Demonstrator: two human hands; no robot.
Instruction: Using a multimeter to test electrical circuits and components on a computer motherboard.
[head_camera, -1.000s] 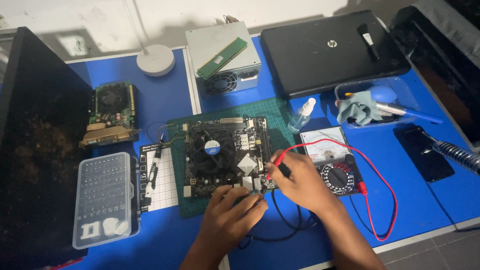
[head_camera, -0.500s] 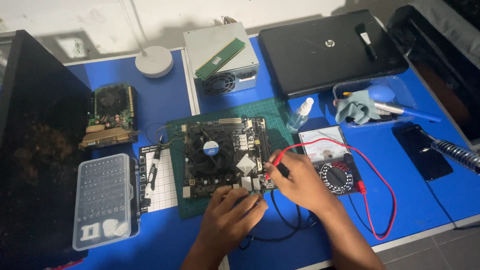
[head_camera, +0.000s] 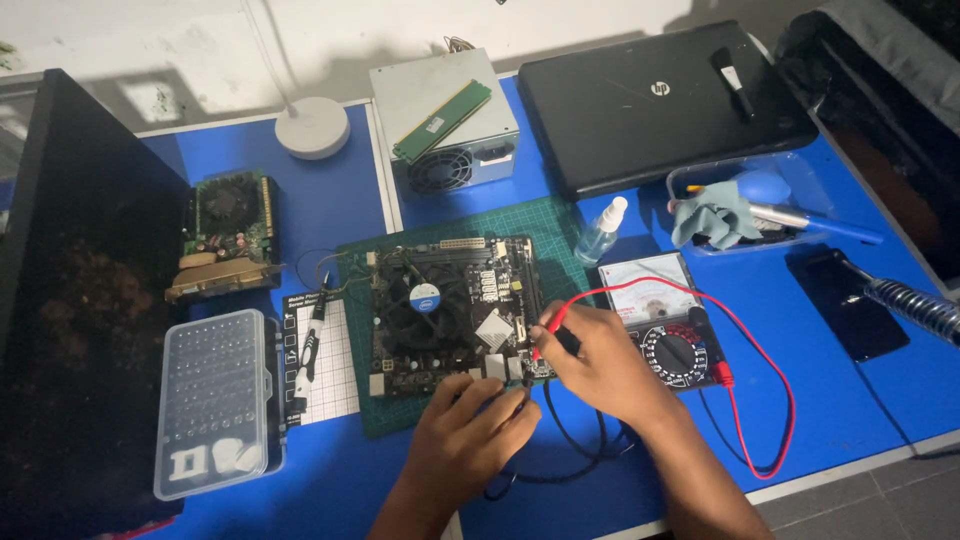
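Right hand (head_camera: 600, 365) clenched around a red probe (head_camera: 552, 322), tip pointing up-left onto the near right part of the motherboard (head_camera: 450, 305). Red lead (head_camera: 760, 360) looping away from that grip, out to the right over the analog multimeter (head_camera: 665, 320) and back round to a plug at the meter's near right corner. Meter just beyond the knuckles, partly covered by the hand.

Left hand (head_camera: 475, 430) curled at the board's near edge, fingertips (head_camera: 510, 400) pressed down by the port block. Cannot tell what sits inside this grip (whatever is pinched there is hidden by the fingers). Black cable (head_camera: 570, 450) trailing from under both hands toward the near table edge, its ends covered.

Board lying flat on a green cutting mat (head_camera: 560, 225), fan in the middle, just ahead of both grips. Left of the left hand: small screwdriver (head_camera: 305, 350) on a white grid sheet, then a clear bit case (head_camera: 215, 400). Farther left, a dark computer case (head_camera: 80, 300), cut off by the frame. Beyond the board: a power supply (head_camera: 440, 110) with a green memory stick on top, and a closed laptop (head_camera: 660, 100). Spray bottle (head_camera: 602, 230) just past the right hand's grip.
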